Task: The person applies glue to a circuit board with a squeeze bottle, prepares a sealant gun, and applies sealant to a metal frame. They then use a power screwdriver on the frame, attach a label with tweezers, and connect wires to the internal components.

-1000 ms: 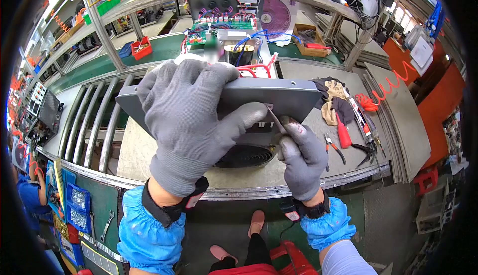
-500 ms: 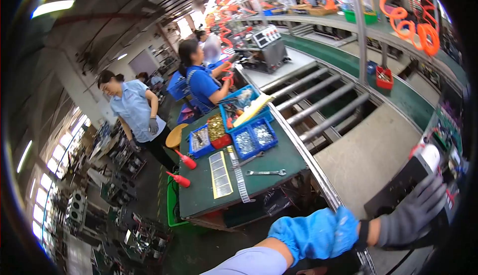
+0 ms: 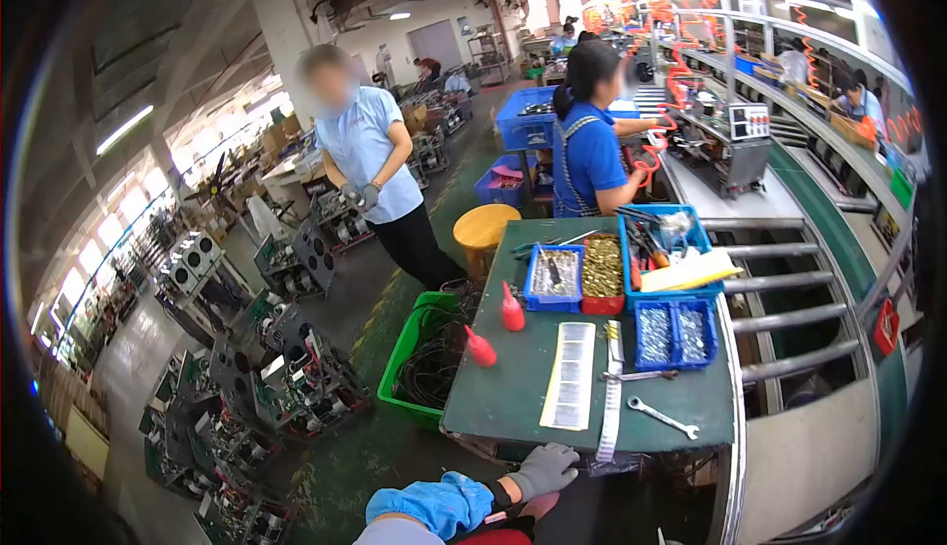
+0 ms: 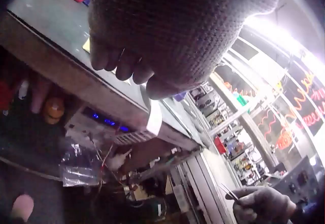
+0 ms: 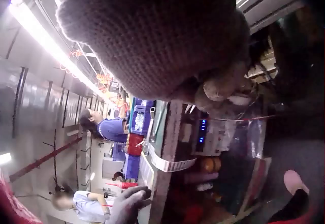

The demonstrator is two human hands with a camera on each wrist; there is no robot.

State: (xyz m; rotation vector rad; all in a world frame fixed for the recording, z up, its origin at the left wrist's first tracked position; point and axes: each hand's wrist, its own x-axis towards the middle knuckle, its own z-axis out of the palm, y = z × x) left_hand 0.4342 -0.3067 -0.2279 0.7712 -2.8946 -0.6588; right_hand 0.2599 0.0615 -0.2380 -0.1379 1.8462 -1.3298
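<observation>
My gloved left hand (image 3: 546,471) reaches toward the front edge of the green-topped table (image 3: 513,387), fingers loosely extended. Just beyond it lies a strip of labels (image 3: 610,417), whose end curls over the edge in the left wrist view; the fingertips (image 4: 155,89) overlap its upper part there. My right hand (image 4: 261,206) is outside the head view. In the left wrist view it pinches slim metal tweezers (image 4: 228,191), away to the right. Beside the strip on the table are a label sheet (image 3: 568,377) and a wrench (image 3: 663,418).
Blue bins of screws (image 3: 675,334), a red bin (image 3: 602,289) and two red bottles (image 3: 512,308) occupy the table. A green crate (image 3: 419,348) stands left of it, metal rollers (image 3: 789,289) right. One person (image 3: 360,150) stands beyond; another (image 3: 592,170) works behind the table.
The view has swung left from the grey panel, where both hands worked, to the green table. My left hand has left the panel and come to this table's edge.
</observation>
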